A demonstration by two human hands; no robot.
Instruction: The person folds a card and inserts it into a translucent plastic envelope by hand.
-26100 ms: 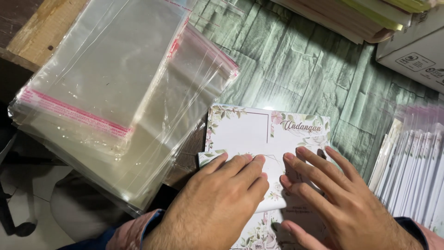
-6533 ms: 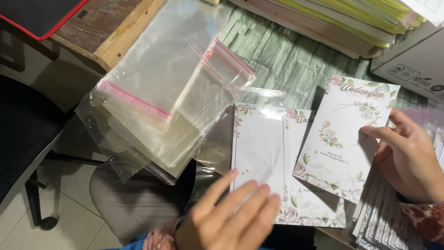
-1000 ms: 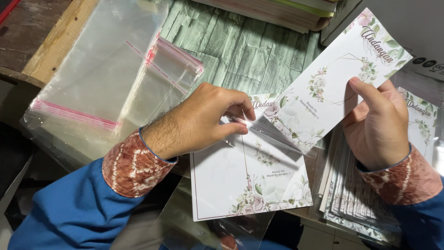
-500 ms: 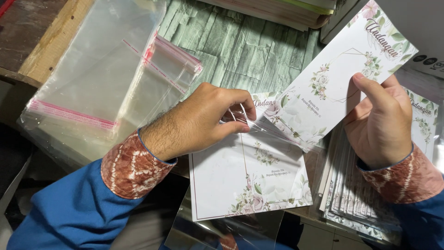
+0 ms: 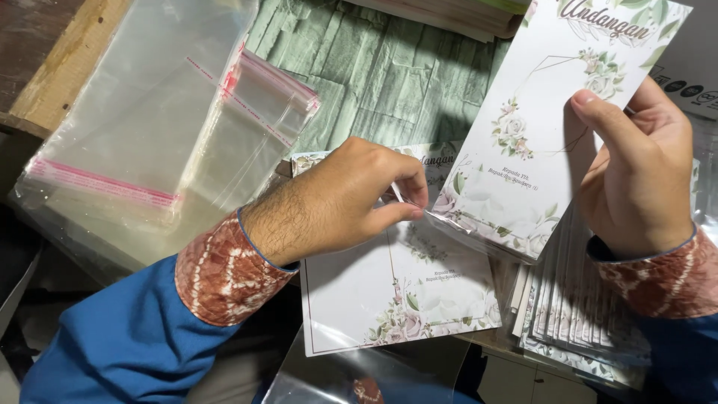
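Note:
My right hand (image 5: 636, 168) holds up a white card with floral print (image 5: 546, 127), tilted, its lower end inside a clear plastic sleeve. My left hand (image 5: 336, 198) pinches the sleeve's edge (image 5: 419, 213) between thumb and forefinger at the card's lower left corner. Under my left hand lies another floral card (image 5: 404, 292) flat on the table. Both sleeves are blue with patterned reddish cuffs.
A pile of clear plastic sleeves with red adhesive strips (image 5: 149, 135) lies at the left on a wooden board (image 5: 60, 67). A stack of sleeved cards (image 5: 576, 314) sits at the lower right. The green brick-pattern surface (image 5: 374, 67) runs behind, with a stack of paper (image 5: 449, 15) at its top edge.
My right hand has lifted the card higher and to the right. My left hand stays pinched on the sleeve at the card's lower corner.

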